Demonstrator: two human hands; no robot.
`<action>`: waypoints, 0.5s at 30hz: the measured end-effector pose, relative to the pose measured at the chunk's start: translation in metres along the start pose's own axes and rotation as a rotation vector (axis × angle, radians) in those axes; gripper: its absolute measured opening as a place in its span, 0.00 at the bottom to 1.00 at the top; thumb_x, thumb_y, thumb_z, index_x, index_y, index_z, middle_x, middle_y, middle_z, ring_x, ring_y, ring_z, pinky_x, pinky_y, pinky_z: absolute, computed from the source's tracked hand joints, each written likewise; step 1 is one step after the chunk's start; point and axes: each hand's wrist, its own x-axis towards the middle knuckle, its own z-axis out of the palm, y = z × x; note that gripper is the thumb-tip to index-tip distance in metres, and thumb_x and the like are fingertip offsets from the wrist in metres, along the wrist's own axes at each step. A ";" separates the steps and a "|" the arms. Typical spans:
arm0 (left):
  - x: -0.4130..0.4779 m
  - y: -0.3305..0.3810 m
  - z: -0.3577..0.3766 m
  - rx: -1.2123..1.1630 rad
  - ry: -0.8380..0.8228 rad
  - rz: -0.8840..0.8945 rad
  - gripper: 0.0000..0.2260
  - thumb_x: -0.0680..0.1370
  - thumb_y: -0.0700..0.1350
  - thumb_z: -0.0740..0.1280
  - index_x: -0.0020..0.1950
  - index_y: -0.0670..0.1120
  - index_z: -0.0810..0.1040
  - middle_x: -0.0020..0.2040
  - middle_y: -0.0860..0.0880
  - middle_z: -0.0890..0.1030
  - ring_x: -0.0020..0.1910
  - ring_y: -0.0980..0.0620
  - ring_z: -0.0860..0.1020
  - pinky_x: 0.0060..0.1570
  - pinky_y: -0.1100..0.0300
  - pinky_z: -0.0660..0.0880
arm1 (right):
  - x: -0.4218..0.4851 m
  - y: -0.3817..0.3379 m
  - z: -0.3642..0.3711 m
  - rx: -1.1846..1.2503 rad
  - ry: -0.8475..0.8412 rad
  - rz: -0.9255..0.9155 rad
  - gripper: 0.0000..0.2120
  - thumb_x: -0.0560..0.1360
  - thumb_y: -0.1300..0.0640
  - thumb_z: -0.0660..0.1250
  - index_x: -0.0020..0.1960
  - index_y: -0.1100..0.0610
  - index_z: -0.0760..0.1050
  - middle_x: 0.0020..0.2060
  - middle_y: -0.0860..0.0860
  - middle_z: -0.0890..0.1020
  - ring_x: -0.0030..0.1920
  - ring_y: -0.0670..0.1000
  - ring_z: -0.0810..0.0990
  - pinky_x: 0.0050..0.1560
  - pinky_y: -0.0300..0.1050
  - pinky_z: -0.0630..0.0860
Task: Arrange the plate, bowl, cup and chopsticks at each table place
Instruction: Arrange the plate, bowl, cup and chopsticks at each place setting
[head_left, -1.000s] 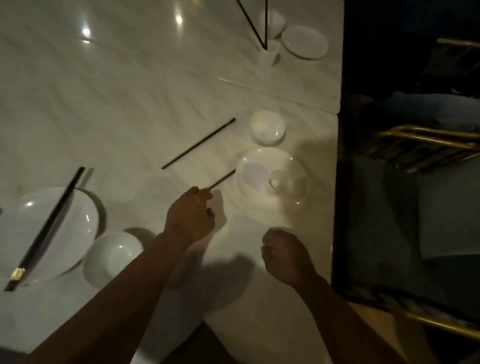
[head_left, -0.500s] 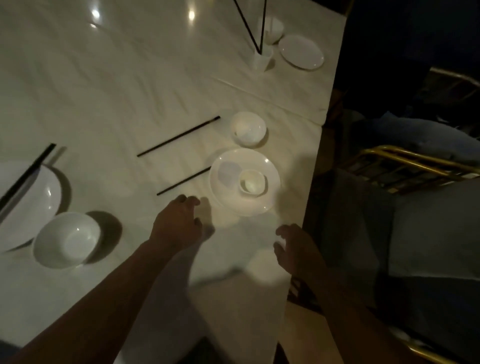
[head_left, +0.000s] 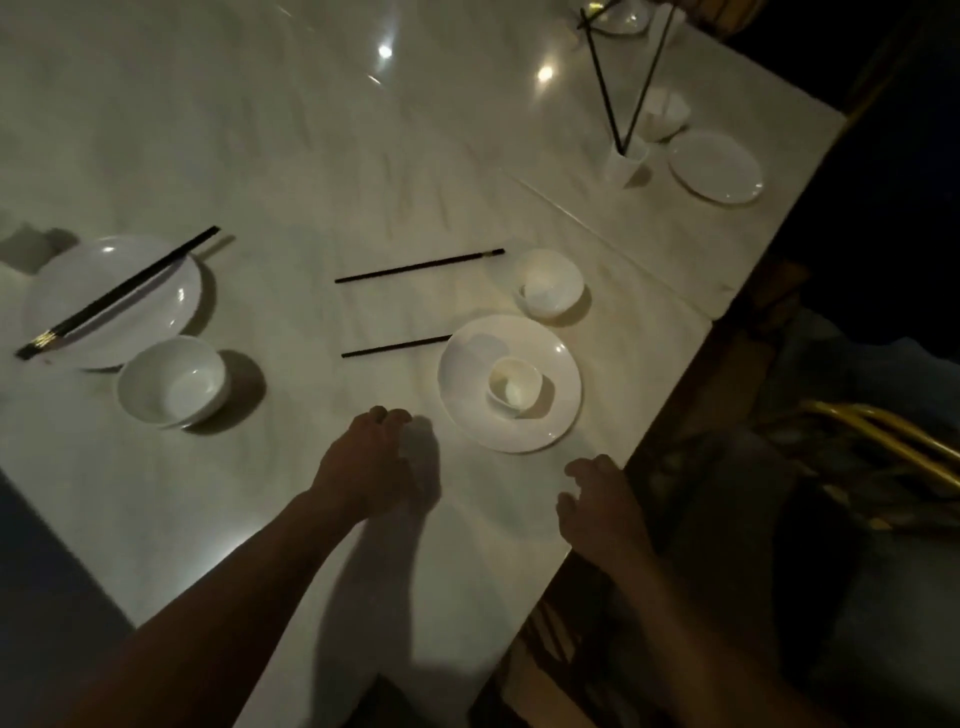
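A white plate (head_left: 550, 421) lies near the table's right edge with a small white cup (head_left: 514, 387) on it. A white bowl (head_left: 550, 283) stands just beyond the plate. Two black chopsticks lie apart: one (head_left: 418, 267) left of the bowl, the other (head_left: 395, 347) touching the plate's left rim. My left hand (head_left: 363, 462) hovers over the table below the nearer chopstick, fingers loosely curled, holding nothing. My right hand (head_left: 597, 499) hangs at the table's edge, relaxed and empty.
At the left, a plate (head_left: 171, 306) carries a pair of chopsticks (head_left: 117, 293), with a bowl (head_left: 171, 382) beside it. Far right, a cup (head_left: 626, 163) holds two upright chopsticks next to a plate (head_left: 714, 166) and bowl (head_left: 665, 117). A gold-framed chair (head_left: 883, 436) stands right of the marble table (head_left: 311, 156).
My left hand has let go of the nearer chopstick and drawn back toward me. The view swung left, bringing the left place setting further in.
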 end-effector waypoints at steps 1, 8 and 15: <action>-0.007 0.006 0.003 -0.009 0.009 -0.025 0.28 0.70 0.46 0.72 0.69 0.47 0.68 0.61 0.46 0.73 0.59 0.45 0.74 0.51 0.53 0.76 | 0.003 0.003 -0.003 -0.020 -0.017 -0.025 0.17 0.76 0.53 0.66 0.65 0.53 0.73 0.60 0.50 0.72 0.63 0.51 0.72 0.62 0.45 0.73; -0.046 0.031 0.018 -0.073 -0.003 -0.139 0.31 0.73 0.46 0.69 0.74 0.47 0.61 0.64 0.45 0.72 0.61 0.44 0.75 0.55 0.52 0.76 | 0.026 0.006 -0.040 -0.056 -0.198 -0.152 0.19 0.76 0.52 0.67 0.65 0.55 0.73 0.61 0.52 0.74 0.62 0.52 0.74 0.62 0.44 0.73; -0.044 0.052 -0.005 -0.126 0.078 -0.120 0.35 0.72 0.51 0.69 0.75 0.48 0.58 0.65 0.46 0.71 0.60 0.45 0.75 0.56 0.52 0.75 | 0.042 -0.002 -0.086 -0.117 -0.194 -0.140 0.18 0.75 0.50 0.68 0.62 0.54 0.75 0.59 0.53 0.76 0.57 0.52 0.78 0.58 0.46 0.76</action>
